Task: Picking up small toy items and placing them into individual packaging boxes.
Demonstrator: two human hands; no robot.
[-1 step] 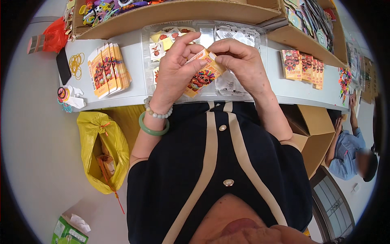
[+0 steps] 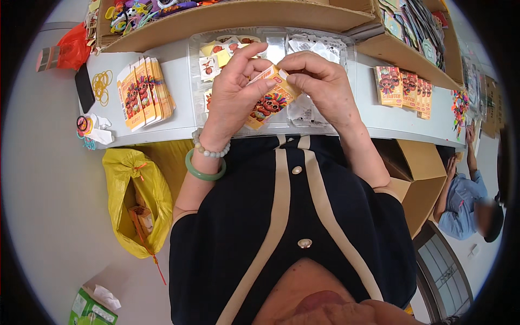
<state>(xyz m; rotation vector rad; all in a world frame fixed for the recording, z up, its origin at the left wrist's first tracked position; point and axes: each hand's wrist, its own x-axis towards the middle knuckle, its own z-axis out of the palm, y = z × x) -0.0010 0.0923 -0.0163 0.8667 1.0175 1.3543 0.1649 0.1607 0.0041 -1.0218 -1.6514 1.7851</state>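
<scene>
A small orange printed card box [image 2: 271, 104] is held tilted between both hands, above a clear plastic tray [image 2: 190, 81]. My left hand [image 2: 238, 89] is closed around its left side, thumb across the printed face. At the box's upper end, the thumb and fingertips of my right hand [image 2: 325, 84] pinch the edge. Beneath the hands, the tray holds small picture cards [image 2: 208, 67] on its left and white printed packets [image 2: 317, 46] on its right. The box's back and part of its top are hidden by my fingers.
Flat orange boxes [image 2: 143, 92] lie stacked at left, beside yellow rubber bands [image 2: 101, 86] and a black phone [image 2: 84, 88]. More orange boxes [image 2: 390, 86] stand at right. Cardboard bins [image 2: 244, 24] line the back. A yellow bag [image 2: 116, 195] sits below the table; a person [image 2: 463, 200] is at far right.
</scene>
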